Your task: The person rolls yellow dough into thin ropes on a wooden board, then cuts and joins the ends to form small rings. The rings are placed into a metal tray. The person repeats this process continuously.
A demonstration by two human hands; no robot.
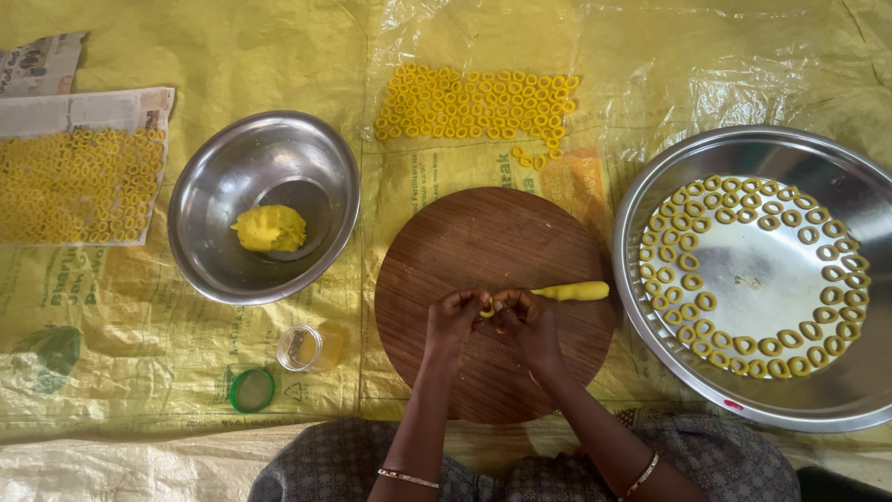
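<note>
Left hand [452, 319] and right hand [526, 321], fingertips hiding a dough bit [487, 312].

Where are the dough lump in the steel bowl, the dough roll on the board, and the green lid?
dough lump [268, 228], head view, middle of the lump.
dough roll [574, 292], head view, middle of its length.
green lid [251, 390], head view, centre of the lid.

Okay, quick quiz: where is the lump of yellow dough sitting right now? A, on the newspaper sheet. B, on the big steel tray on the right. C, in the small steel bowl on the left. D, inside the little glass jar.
C: the lump of yellow dough lies in the small steel bowl, while the big steel tray holds only dough rings.
</note>
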